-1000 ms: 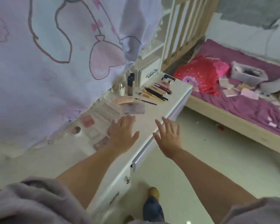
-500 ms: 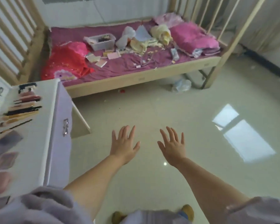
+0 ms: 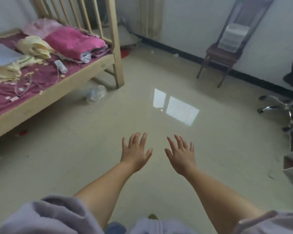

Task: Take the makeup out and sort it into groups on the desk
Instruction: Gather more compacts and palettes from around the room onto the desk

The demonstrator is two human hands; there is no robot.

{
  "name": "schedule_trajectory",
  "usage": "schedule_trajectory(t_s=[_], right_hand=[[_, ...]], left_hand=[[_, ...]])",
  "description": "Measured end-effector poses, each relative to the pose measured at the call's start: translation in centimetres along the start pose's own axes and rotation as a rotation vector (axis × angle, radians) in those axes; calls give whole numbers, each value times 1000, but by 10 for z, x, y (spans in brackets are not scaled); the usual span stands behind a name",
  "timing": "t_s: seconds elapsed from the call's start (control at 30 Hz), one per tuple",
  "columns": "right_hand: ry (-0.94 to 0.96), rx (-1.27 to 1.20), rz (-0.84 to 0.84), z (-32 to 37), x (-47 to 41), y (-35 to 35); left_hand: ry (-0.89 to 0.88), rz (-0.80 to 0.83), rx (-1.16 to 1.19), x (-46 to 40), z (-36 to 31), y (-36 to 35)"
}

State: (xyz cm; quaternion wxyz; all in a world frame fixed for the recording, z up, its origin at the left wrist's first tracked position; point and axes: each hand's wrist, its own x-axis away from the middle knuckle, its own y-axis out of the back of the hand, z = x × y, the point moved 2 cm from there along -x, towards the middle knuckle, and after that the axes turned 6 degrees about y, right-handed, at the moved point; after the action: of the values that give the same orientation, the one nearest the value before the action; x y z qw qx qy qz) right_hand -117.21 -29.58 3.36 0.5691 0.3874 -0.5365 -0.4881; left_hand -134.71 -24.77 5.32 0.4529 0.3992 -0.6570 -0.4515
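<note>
Desk gone from view, left hand (image 3: 135, 152) and right hand (image 3: 181, 156) spread empty, bed (image 3: 57, 85) left

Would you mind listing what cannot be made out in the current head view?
- Desk and makeup: outside the frame entirely.
- Office chair: cut off by the right edge.
- Small bits on the bed: blurred, too small to identify.
- Palms of the left hand and right hand: facing away; both are spread open.
</note>
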Motion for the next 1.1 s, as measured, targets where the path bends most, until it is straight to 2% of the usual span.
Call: schedule_trajectory(t_s=[0.27, 0.47, 0.67, 0.83, 1.1], right_hand=[[-313, -94, 23, -150, -16, 10], [-430, -118, 4, -241, -101, 34], [-500, -137, -77, -331, -202, 96], [-570, -150, -41, -396, -264, 122], [-555, -199, -62, -522, -408, 155]], left_hand=[[-207, 76, -111, -115, -116, -13], [-293, 99, -162, -240, -183, -12], [-408, 72, -158, -378, -269, 25], [-478, 63, -126, -468, -331, 48], [-442, 40, -137, -648, -422, 64]])
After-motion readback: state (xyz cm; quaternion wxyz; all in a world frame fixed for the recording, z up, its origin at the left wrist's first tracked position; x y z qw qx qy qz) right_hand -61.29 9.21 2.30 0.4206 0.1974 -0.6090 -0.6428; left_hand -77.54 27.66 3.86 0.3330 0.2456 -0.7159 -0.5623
